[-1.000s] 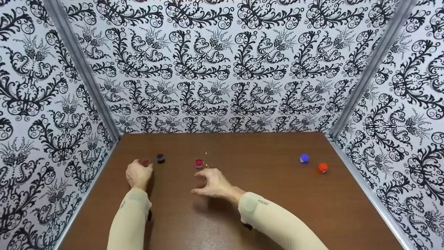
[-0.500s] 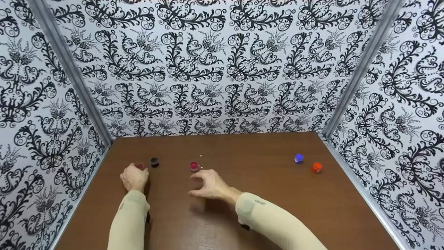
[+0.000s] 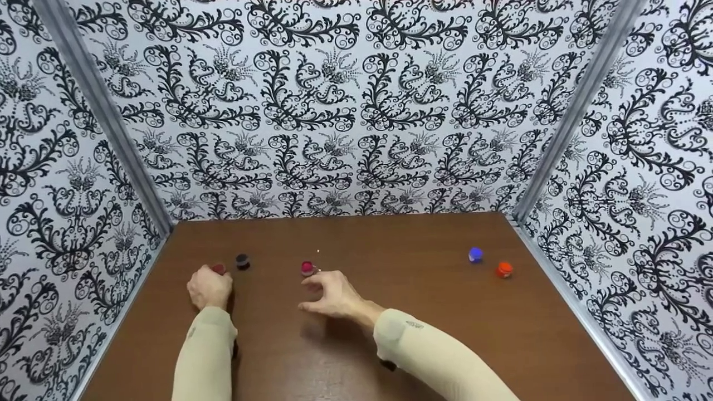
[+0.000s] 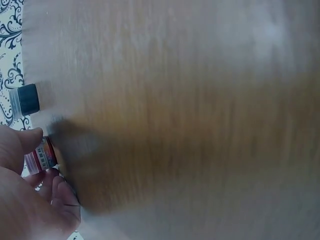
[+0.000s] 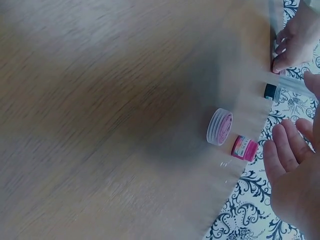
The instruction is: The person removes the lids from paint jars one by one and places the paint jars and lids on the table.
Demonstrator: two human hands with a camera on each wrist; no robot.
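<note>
At the left of the head view, my left hand point(image 3: 209, 287) grips a small dark red paint jar point(image 3: 218, 268) on the table. The left wrist view shows thumb and fingers around the labelled jar point(image 4: 42, 156). A black paint jar point(image 3: 242, 261) stands just right of it. My right hand point(image 3: 332, 295) hovers over the table, thumb and fingers spread apart with nothing between them. Beyond its fingertips is a pink paint jar point(image 3: 307, 268). Beside that jar, the right wrist view shows a round clear ridged piece point(image 5: 220, 126) with pink inside.
A blue jar point(image 3: 475, 254) and an orange jar point(image 3: 504, 269) stand on the right of the brown table point(image 3: 401, 289). Tiny pale specks lie near the pink jar. Patterned walls point(image 3: 356, 111) enclose the back and sides.
The head view has shifted, so everything appears further left. The right hand has come slightly closer to the pink jar; the left hand stays on the dark red jar.
</note>
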